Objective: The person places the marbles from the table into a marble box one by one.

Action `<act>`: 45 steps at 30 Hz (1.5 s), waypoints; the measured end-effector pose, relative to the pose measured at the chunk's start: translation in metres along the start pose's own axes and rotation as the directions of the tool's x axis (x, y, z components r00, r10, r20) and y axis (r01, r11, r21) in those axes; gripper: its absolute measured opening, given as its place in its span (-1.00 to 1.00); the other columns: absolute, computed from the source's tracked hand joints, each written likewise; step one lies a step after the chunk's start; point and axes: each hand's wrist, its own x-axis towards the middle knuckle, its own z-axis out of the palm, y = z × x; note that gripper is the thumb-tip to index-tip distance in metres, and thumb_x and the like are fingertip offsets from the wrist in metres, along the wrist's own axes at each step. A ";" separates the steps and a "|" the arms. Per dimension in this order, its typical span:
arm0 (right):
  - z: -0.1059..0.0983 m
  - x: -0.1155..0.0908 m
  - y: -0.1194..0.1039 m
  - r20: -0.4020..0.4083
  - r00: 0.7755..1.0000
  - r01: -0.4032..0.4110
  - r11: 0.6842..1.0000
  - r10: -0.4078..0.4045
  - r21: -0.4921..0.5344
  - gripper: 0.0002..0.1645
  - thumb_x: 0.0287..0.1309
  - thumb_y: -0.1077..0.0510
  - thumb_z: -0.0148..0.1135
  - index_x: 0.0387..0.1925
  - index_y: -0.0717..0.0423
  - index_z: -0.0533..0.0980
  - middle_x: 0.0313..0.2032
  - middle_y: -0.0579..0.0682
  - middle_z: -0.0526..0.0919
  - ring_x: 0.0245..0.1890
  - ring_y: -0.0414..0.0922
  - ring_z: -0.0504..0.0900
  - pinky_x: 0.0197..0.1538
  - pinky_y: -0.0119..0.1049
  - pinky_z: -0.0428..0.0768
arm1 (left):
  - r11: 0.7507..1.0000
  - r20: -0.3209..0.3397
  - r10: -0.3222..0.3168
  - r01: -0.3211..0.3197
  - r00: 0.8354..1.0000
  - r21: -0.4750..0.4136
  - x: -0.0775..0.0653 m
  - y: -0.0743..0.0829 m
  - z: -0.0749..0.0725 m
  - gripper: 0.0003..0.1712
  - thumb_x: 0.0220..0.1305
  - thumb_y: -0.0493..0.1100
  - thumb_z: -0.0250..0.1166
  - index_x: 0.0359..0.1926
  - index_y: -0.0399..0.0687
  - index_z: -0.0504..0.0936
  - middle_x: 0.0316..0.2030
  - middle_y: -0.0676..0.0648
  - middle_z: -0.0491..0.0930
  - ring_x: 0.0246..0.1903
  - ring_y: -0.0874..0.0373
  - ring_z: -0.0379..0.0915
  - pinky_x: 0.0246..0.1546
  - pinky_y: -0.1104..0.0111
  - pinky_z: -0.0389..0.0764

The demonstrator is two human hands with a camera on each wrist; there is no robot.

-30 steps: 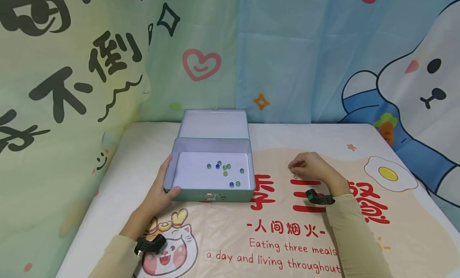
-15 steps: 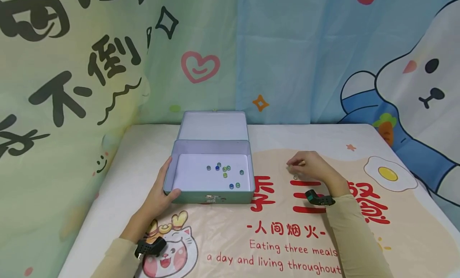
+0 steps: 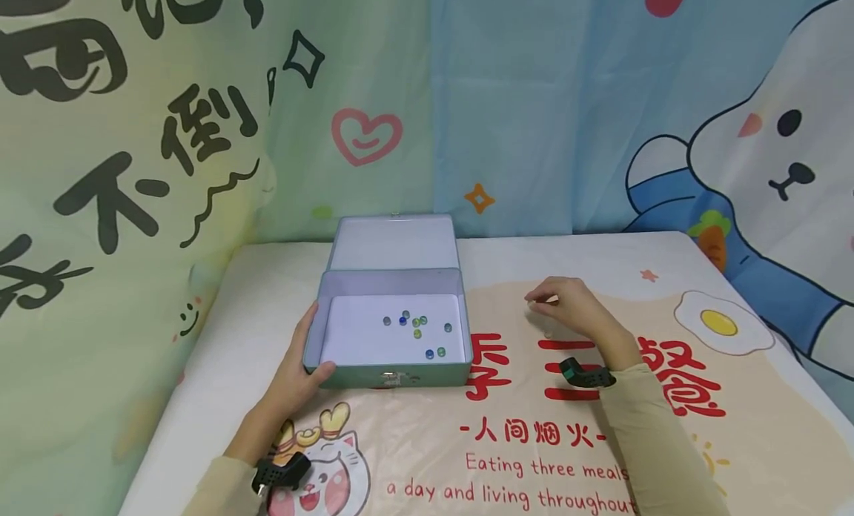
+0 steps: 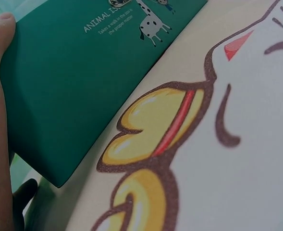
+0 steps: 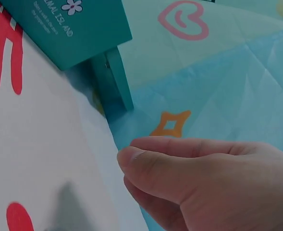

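A green metal tin box [image 3: 394, 377] stands with its lid [image 3: 394, 243] tipped back, and several blue and green glass marbles [image 3: 416, 333] lie on its pale floor. My left hand [image 3: 299, 364] grips the box at its left side, thumb over the front corner and fingers along the side wall. To the right of the box, my right hand [image 3: 567, 305] is raised over the table, pinching a small pale marble [image 3: 530, 302] at its fingertips. That marble is hidden behind the fingers in the right wrist view. Below the hand, a clear marble [image 3: 548, 335] lies on the tablecloth.
The printed tablecloth [image 3: 507, 419] carries red characters, English words, a cat and a fried egg. Behind the table hangs a green and blue curtain [image 3: 507, 108]. A black wrist camera [image 3: 587, 374] sits on the right wrist, and another camera [image 3: 282, 471] on the left.
My right hand has lifted from the tablecloth and shifted slightly left with the pale marble, leaving the clear one behind. My left hand stays on the box; the head view has tilted up slightly.
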 end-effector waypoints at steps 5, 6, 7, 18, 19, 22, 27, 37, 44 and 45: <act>0.001 0.003 -0.006 -0.009 1.000 -0.003 1.000 0.003 0.001 -0.74 0.12 0.22 0.31 -0.11 0.14 0.65 -0.19 0.04 0.69 -0.14 -0.01 0.62 -0.04 -0.07 0.62 | 1.000 0.003 -0.011 0.011 1.000 -0.017 -0.002 -0.001 0.002 0.11 0.12 0.40 0.17 0.51 0.22 -0.22 0.48 -0.19 -0.14 0.37 -0.36 -0.08 0.15 -0.40 0.06; 0.002 0.003 -0.007 -0.012 1.000 -0.003 1.000 0.003 0.002 -0.73 0.12 0.21 0.31 -0.11 0.14 0.65 -0.19 0.04 0.68 -0.14 -0.01 0.62 -0.04 -0.07 0.62 | 1.000 0.004 -0.010 0.010 1.000 -0.017 -0.002 -0.001 0.002 0.11 0.12 0.40 0.18 0.51 0.22 -0.22 0.48 -0.18 -0.14 0.37 -0.36 -0.07 0.15 -0.40 0.07; 0.002 0.004 -0.008 -0.015 1.000 -0.002 1.000 0.002 0.002 -0.73 0.12 0.21 0.31 -0.11 0.14 0.65 -0.19 0.04 0.68 -0.15 -0.01 0.62 -0.04 -0.07 0.62 | 1.000 0.004 -0.009 0.009 1.000 -0.014 -0.002 -0.002 0.002 0.11 0.12 0.40 0.17 0.51 0.23 -0.22 0.48 -0.18 -0.14 0.37 -0.35 -0.07 0.15 -0.40 0.07; 0.002 0.007 -0.017 -0.042 0.999 0.008 0.999 -0.007 0.037 -0.73 0.11 0.23 0.31 -0.11 0.18 0.65 -0.21 0.03 0.66 -0.20 -0.06 0.61 -0.05 -0.08 0.63 | 1.000 -0.002 0.001 -0.001 1.000 0.001 -0.002 0.000 0.000 0.11 0.12 0.38 0.18 0.51 0.22 -0.22 0.49 -0.17 -0.14 0.38 -0.36 -0.08 0.14 -0.41 0.07; 0.002 0.007 -0.018 -0.041 0.999 0.009 0.999 -0.007 0.038 -0.73 0.12 0.22 0.31 -0.11 0.17 0.65 -0.21 0.03 0.66 -0.20 -0.06 0.61 -0.04 -0.08 0.63 | 1.000 -0.003 -0.001 0.001 1.000 0.002 -0.002 0.000 0.000 0.10 0.13 0.37 0.19 0.51 0.22 -0.22 0.49 -0.16 -0.15 0.38 -0.36 -0.09 0.14 -0.41 0.07; 0.000 0.007 -0.020 -0.034 0.999 0.003 0.999 -0.002 0.041 -0.73 0.13 0.21 0.30 -0.09 0.16 0.64 -0.20 0.02 0.66 -0.19 -0.07 0.60 -0.03 -0.08 0.62 | 1.000 -0.006 -0.007 0.007 1.000 -0.009 -0.004 -0.001 0.001 0.10 0.13 0.35 0.20 0.50 0.24 -0.22 0.49 -0.15 -0.15 0.39 -0.35 -0.10 0.15 -0.41 0.05; -0.001 0.007 -0.022 -0.032 0.999 -0.011 0.999 0.013 0.046 -0.71 0.14 0.21 0.29 -0.08 0.16 0.64 -0.20 0.02 0.66 -0.19 -0.07 0.60 -0.02 -0.08 0.61 | 1.000 -0.001 -0.016 0.016 1.000 -0.026 -0.004 -0.003 0.002 0.09 0.13 0.36 0.20 0.50 0.26 -0.22 0.49 -0.15 -0.15 0.39 -0.34 -0.09 0.16 -0.40 0.05; -0.001 0.005 -0.024 -0.050 0.999 0.013 0.998 -0.010 0.064 -0.72 0.14 0.22 0.30 -0.09 0.18 0.64 -0.20 0.03 0.66 -0.18 -0.06 0.61 -0.03 -0.08 0.62 | 0.999 0.006 -0.019 0.019 1.000 -0.040 -0.004 -0.003 0.003 0.08 0.14 0.35 0.19 0.50 0.27 -0.22 0.47 -0.19 -0.12 0.35 -0.33 -0.02 0.15 -0.38 0.09; 0.001 0.007 -0.027 -0.048 0.999 0.020 0.998 -0.016 0.065 -0.71 0.13 0.22 0.30 -0.08 0.17 0.64 -0.18 0.03 0.67 -0.18 -0.06 0.62 -0.03 -0.08 0.62 | 0.999 0.005 -0.020 0.020 1.000 -0.043 -0.003 -0.002 0.003 0.08 0.13 0.35 0.19 0.50 0.27 -0.21 0.48 -0.19 -0.12 0.35 -0.32 -0.02 0.16 -0.38 0.08; 0.001 0.007 -0.027 -0.049 0.999 0.021 0.998 -0.018 0.066 -0.71 0.13 0.22 0.30 -0.08 0.17 0.63 -0.18 0.03 0.67 -0.18 -0.06 0.62 -0.03 -0.08 0.62 | 0.999 0.005 -0.020 0.020 1.000 -0.043 -0.004 -0.002 0.003 0.08 0.13 0.35 0.19 0.50 0.27 -0.21 0.48 -0.19 -0.12 0.35 -0.33 -0.02 0.16 -0.38 0.08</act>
